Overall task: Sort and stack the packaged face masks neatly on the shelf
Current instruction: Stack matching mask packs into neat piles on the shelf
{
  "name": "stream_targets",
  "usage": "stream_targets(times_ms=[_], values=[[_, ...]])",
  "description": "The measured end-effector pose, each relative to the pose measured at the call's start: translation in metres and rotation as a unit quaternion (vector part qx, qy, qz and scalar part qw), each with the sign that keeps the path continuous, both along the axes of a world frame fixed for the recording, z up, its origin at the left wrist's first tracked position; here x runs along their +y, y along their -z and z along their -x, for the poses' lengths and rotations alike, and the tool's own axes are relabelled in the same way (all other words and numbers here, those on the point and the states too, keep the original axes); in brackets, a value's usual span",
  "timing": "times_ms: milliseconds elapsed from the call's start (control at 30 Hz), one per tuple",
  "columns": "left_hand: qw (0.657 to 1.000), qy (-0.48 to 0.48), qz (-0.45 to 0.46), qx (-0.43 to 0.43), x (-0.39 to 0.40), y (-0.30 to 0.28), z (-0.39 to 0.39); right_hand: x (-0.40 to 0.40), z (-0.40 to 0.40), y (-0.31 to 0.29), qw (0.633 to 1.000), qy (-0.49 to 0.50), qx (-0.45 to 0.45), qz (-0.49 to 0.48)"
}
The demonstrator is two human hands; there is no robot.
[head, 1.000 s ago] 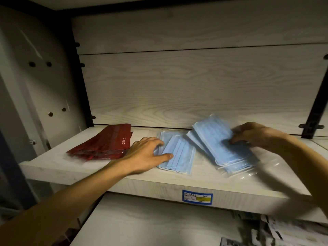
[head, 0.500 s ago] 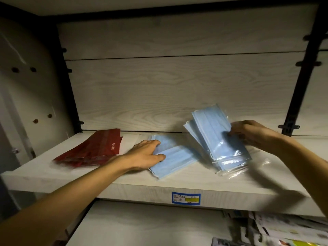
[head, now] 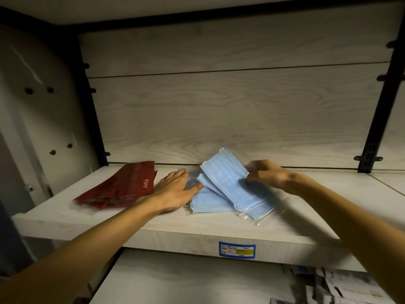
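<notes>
hands (head: 175, 189): 2 | blue mask piles (head: 230, 185): 2 (packs uncountable) | red pile (head: 125, 187): 1

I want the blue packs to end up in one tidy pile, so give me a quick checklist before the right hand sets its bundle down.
1. Right hand grips the lifted blue packs: ok.
2. Left hand steadies the lower blue packs: ok.
3. Blue packs' edges aligned: not ok, fanned.
4. Red packs kept apart, to the left: ok.
5. Pack count: cannot tell.
</notes>
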State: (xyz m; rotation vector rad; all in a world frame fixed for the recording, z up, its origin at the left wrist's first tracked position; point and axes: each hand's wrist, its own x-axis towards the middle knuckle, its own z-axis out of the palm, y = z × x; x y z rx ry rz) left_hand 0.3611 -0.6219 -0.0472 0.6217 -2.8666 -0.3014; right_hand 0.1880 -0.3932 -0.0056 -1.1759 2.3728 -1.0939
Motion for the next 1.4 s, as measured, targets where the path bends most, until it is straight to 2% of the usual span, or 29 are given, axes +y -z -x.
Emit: stream_targets(times_ms=[100, 167, 300, 500, 600, 733, 833, 933, 1033, 1233, 1400], values=[[0.999, 0.032, -0.007, -0.016, -0.005, 0.001, -0.01, 0.001, 0.001, 0.012, 0.996, -0.032, 0.081, -0.021], [0.998, 0.046, -0.004, -0.032, -0.005, 0.003, -0.015, 0.009, 0.003, 0.019, 0.988, -0.019, 0.149, -0.036], [0.999, 0.037, 0.01, -0.022, -0.003, 0.006, -0.015, 0.03, 0.008, 0.023, 0.969, 0.048, 0.234, -0.068], [0.996, 0.078, 0.036, -0.014, 0.008, 0.008, -0.012, 0.051, 0.013, 0.023, 0.926, 0.185, 0.293, -0.151], [0.995, 0.094, 0.024, 0.001, 0.009, 0.008, -0.008, 0.052, 0.014, 0.02, 0.938, 0.196, 0.242, -0.153], [0.992, 0.129, 0.0, -0.001, 0.012, 0.007, -0.005, 0.042, 0.011, 0.014, 0.982, 0.146, 0.088, -0.075], [0.994, 0.107, 0.005, -0.021, 0.016, 0.008, -0.003, 0.033, 0.009, 0.009, 0.976, 0.146, 0.115, -0.116], [0.997, 0.069, -0.007, -0.027, 0.018, 0.008, 0.0, 0.025, 0.009, 0.005, 0.976, 0.149, 0.12, -0.107], [0.998, 0.055, -0.026, -0.008, 0.021, 0.009, 0.001, 0.017, 0.005, 0.007, 0.983, 0.146, 0.069, -0.092], [0.984, 0.064, -0.146, 0.08, 0.02, 0.008, 0.001, 0.015, 0.002, 0.01, 0.989, 0.13, -0.065, 0.006], [0.997, 0.06, -0.028, 0.032, 0.017, 0.008, -0.005, -0.004, -0.009, 0.017, 0.989, 0.102, -0.087, 0.064]])
